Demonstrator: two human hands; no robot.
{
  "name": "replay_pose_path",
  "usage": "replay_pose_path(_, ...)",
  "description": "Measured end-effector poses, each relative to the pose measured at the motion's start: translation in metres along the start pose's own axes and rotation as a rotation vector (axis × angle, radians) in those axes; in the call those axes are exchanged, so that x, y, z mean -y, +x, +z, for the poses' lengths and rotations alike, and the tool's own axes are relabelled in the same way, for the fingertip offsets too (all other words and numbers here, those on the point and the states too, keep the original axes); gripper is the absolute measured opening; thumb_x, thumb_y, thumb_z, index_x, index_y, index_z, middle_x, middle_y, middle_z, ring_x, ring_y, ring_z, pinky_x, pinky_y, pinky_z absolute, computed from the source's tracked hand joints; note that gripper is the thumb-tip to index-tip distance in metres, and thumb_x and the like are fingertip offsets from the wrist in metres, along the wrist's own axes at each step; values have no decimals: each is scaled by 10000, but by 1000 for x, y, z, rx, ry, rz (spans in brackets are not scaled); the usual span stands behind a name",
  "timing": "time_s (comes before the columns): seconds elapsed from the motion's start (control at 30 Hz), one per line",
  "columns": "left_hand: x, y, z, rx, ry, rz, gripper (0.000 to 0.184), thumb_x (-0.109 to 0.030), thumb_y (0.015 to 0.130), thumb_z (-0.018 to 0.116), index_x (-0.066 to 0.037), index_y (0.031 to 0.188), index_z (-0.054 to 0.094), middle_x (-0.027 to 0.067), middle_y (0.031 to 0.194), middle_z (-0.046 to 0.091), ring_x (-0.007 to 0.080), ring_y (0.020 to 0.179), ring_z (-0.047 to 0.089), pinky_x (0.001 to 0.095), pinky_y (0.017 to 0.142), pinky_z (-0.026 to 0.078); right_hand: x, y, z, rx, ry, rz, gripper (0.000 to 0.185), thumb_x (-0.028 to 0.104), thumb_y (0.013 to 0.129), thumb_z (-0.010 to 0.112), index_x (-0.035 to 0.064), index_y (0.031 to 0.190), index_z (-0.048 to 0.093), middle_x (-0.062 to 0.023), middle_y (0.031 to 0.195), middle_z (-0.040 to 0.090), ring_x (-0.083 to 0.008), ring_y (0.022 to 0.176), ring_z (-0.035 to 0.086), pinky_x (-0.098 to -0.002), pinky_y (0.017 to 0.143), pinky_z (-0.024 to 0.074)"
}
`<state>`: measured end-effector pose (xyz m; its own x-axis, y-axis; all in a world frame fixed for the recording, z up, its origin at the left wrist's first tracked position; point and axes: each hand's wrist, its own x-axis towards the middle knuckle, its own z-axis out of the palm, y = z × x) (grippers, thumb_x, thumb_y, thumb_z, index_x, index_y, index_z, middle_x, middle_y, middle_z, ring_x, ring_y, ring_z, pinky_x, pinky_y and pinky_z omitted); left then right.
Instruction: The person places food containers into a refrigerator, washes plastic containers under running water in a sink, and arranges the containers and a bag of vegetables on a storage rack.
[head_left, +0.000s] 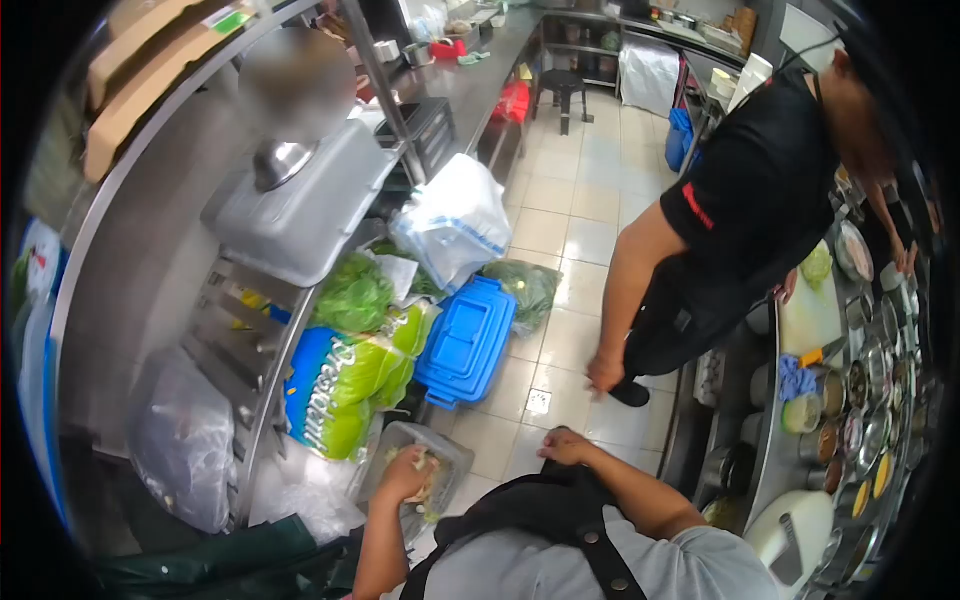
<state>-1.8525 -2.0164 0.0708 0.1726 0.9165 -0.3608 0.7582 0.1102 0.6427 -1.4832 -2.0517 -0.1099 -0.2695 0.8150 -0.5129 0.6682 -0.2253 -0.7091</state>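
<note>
My left hand (405, 474) reaches down into a clear plastic tub (457, 455) on the floor side, its fingers curled among pale food pieces (428, 490). What exactly those pieces are is too small to tell. Out in front of my black apron (540, 505), my right hand (567, 447) is closed, fingers curled in. Whether it grips anything is hidden. Just beyond the tub lie a green and blue printed plastic bag (350, 375) and a blue lidded box (466, 340).
A co-worker in black (745, 200) stands at the right-hand counter, which carries several metal bowls and a cutting board (812, 310). At left, a metal rack holds an upturned grey bin (300, 205). Leafy greens (355, 292) and a white bag (455, 220) sit beside the tiled aisle (575, 205).
</note>
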Motion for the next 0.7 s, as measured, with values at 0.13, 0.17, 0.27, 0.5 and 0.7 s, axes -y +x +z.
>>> replay_pose_path(0.13, -51, 53, 42, 341, 68, -110, 647, -436, 844, 658, -9, 1307, 508, 260, 1213, 589, 364, 1169, 556, 388, 974, 439, 39, 27, -65, 123, 72, 1, 488, 481, 805, 688, 23, 961, 624, -147, 906, 659, -244, 894, 627, -360, 776, 500)
replay_pose_path(0.17, -58, 67, 48, 337, 72, -120, 647, -436, 844, 658, -9, 1307, 508, 260, 1213, 589, 364, 1169, 556, 388, 974, 439, 40, 51, -79, 131, 76, -6, 488, 481, 805, 688, 23, 961, 624, -147, 906, 659, -244, 894, 627, -360, 776, 500)
replay_pose_path(0.27, -82, 103, 55, 203, -56, -4, 664, -432, 836, 680, -2, 1309, 500, 244, 1226, 590, 352, 1159, 567, 382, 964, 448, 43, 141, -115, 148, -179, -92, 478, 510, 798, 670, 39, 875, 644, -182, 890, 660, -295, 887, 634, -400, 777, 501)
replay_pose_path(0.5, -31, 209, 77, 139, -219, -76, 617, -392, 842, 700, -33, 1307, 512, 221, 1191, 614, 304, 1094, 609, 375, 925, 471, 51, 343, -221, -300, 66, 59, 342, 395, 786, 676, 54, 814, 686, -203, 891, 673, -334, 890, 646, -429, 758, 509)
replay_pose_path(0.7, -123, 333, -2, 195, -270, 39, 545, -266, 868, 710, -24, 1312, 506, 151, 1107, 645, 190, 971, 620, 317, 859, 490, 60, 414, -347, -588, 203, 455, 266, 324, 787, 665, 68, 849, 701, -156, 856, 694, -326, 896, 660, -407, 755, 517)
